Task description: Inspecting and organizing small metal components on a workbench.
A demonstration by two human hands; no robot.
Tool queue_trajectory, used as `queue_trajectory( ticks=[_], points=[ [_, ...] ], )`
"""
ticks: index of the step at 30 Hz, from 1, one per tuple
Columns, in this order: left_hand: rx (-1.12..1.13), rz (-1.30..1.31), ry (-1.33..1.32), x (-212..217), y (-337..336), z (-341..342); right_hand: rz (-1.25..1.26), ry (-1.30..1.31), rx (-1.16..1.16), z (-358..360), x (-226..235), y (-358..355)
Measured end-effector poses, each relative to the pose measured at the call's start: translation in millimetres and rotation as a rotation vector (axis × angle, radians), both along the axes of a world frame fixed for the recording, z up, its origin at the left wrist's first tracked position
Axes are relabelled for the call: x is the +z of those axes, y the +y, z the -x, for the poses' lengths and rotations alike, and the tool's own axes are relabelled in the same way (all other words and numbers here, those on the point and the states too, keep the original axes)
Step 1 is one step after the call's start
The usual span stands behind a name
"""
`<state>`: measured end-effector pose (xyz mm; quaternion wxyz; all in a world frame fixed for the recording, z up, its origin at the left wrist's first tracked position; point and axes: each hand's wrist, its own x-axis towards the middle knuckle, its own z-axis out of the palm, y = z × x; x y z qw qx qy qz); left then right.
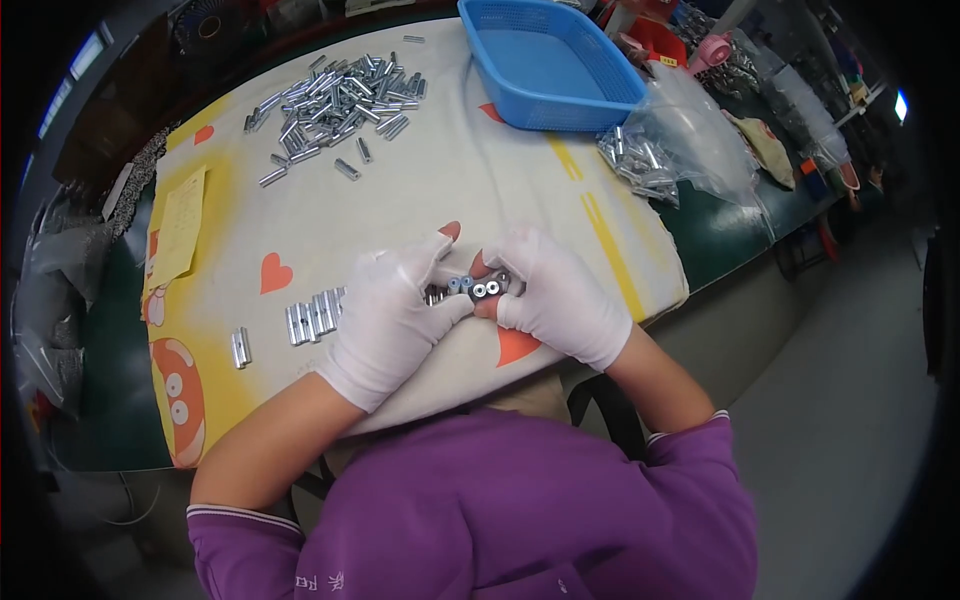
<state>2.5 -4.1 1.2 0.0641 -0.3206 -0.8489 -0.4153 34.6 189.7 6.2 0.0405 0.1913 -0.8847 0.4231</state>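
Observation:
Small shiny metal sleeves [486, 290] with round holes in their ends sit side by side between my two hands, near the front edge of the cloth. My left hand [392, 315], in a white glove with bare fingertips, closes on the left end of this bunch. On its right side my right hand [562, 293], gloved the same way, pinches the sleeves between thumb and fingers. My fingers hide part of the bunch. Beside my left hand stretches a row of metal sleeves [312, 318], partly covered by that hand. A single sleeve [240, 347] lies farther left.
A loose pile of metal sleeves [345, 105] lies at the far left of the patterned cloth [420, 190]. A blue plastic basket [560, 118] stands at the back right, beside clear bags [690, 130] of parts. A yellow paper [180, 225] lies at the left.

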Motion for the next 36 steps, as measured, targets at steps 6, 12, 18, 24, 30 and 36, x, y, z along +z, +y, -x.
queue_trajectory(
  ticks=[6,12,18,24,30,36],
  points=[
    [0.003,-0.005,0.009,-5.9,1.3,2.3,0.025,-0.136,-0.017,2.7,7.6,4.0],
    [0.043,-0.021,-0.048,-8.9,4.0,1.7,0.120,-0.460,-0.012,11.7,15.5,5.2],
    [0.041,-0.040,-0.117,-11.2,4.2,-0.2,-0.046,0.120,0.227,15.9,1.6,8.4],
    [-0.016,0.006,-0.115,-12.3,1.1,-3.5,-0.240,0.270,0.202,11.2,0.5,-9.0],
    [-0.018,0.008,-0.031,-13.2,-0.6,-4.6,-0.353,0.325,0.088,7.8,0.7,-11.3],
    [-0.019,0.044,0.052,-11.4,-2.0,-6.7,-0.420,0.389,-0.089,-4.8,10.5,19.6]
  ],
)
